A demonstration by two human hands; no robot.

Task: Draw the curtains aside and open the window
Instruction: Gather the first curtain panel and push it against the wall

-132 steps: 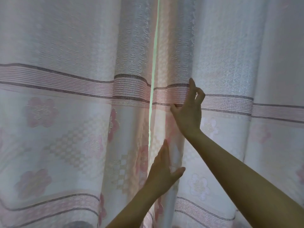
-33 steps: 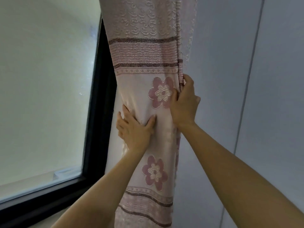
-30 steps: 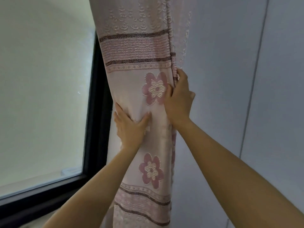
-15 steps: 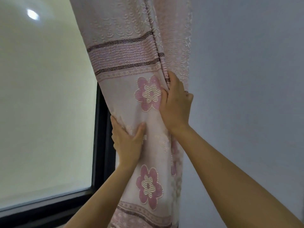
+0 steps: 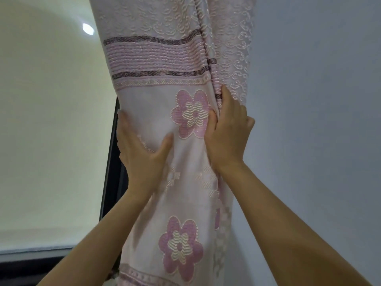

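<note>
The pink flowered curtain (image 5: 156,65) hangs bunched into a narrow column at the window's right side, against the wall. My left hand (image 5: 142,155) lies on its left side, fingers wrapped round the fabric's edge. My right hand (image 5: 228,133) grips the gathered folds on the right, thumb pressed beside a pink flower. The window (image 5: 51,131) shows frosted pale glass in a black frame (image 5: 111,178), with the pane shut. The curtain covers the frame's upper right part.
A plain grey-white wall (image 5: 313,120) fills the right side. The black bottom rail (image 5: 31,263) of the window runs along the lower left. A small bright light spot (image 5: 88,29) reflects in the glass.
The curtains were closed with a thin gap; now the right one is gathered at the wall. Over the last second both hands kept their hold and the view tilted upward slightly.
</note>
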